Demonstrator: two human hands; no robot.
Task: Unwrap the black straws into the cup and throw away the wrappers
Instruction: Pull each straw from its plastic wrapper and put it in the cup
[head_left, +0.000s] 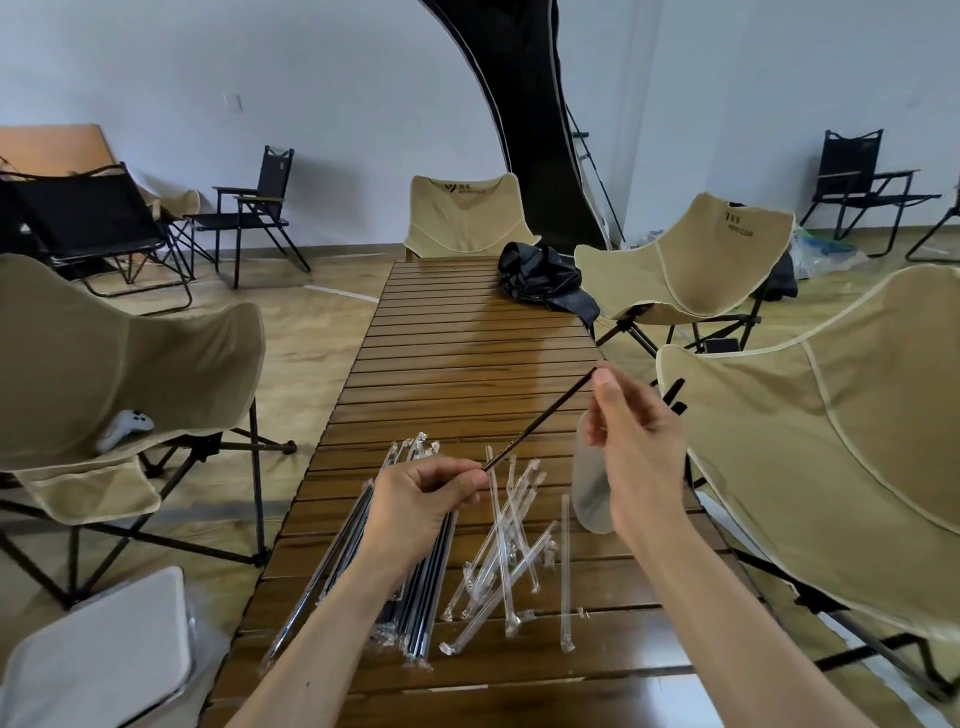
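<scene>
Head view of a slatted wooden bench (467, 353) with a straw (540, 418) held above it between two hands. The left hand (421, 506) pinches the near, lower end of the straw, its grip narrow, with the other fingers curled under the palm. The right hand (636, 449) pinches the far, upper end between thumb and fingertips, its grip likewise narrow. The straw slants up and away from the left hand to the right hand, clear of the bench. Whether a wrapper still covers it cannot be told.

The cup (589, 488), translucent, stands on the bench just behind the right hand and partly hidden by it. The dark tips of the straws in the cup (675, 392) show beyond the right hand.

A bundle of wrapped straws (415, 597) lies on the bench below the left hand, partly under the wrist. The empty wrappers (511, 561), clear, lie scattered on the bench between the bundle and the cup.

A black cloth (540, 278) lies at the far end of the bench, well beyond the cup. Tan folding chairs (831, 441) stand on both sides of the bench and at its far end. A white controller (124, 426) rests on the chair to the left of the bench.
</scene>
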